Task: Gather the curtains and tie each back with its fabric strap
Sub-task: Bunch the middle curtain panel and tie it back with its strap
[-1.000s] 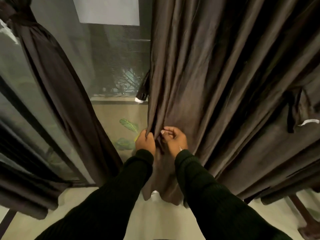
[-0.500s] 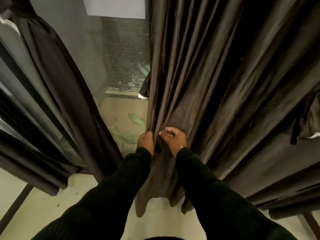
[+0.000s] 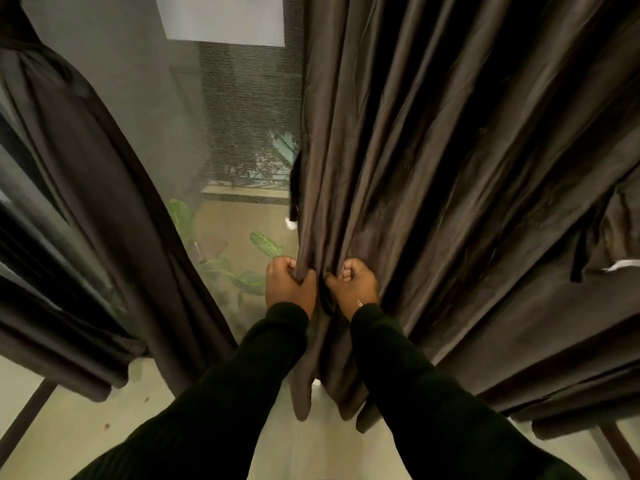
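Observation:
A dark brown curtain [image 3: 433, 161] hangs in folds across the right half of the view. My left hand [image 3: 287, 285] grips its left edge, fingers curled round the fabric. My right hand [image 3: 356, 285] grips a fold just to the right, close beside the left hand. A dark fabric strap [image 3: 295, 188] with a white tag hangs behind the curtain's edge. Another strap [image 3: 585, 251] with a white tag hangs at the far right. A second brown curtain [image 3: 93, 188] hangs at the left, narrowed near the top corner; any strap there is out of sight.
Between the curtains is a glass pane with a mesh screen [image 3: 242, 116], green plants [image 3: 259, 244] showing outside. A pale floor [image 3: 104, 427] lies below. Dark frame bars stand at the lower left [image 3: 24, 420] and lower right [image 3: 620, 452].
Both hands have closed tighter on the curtain's folds, and more pleats have bunched between them. The view has swung slightly right and closer to the curtain.

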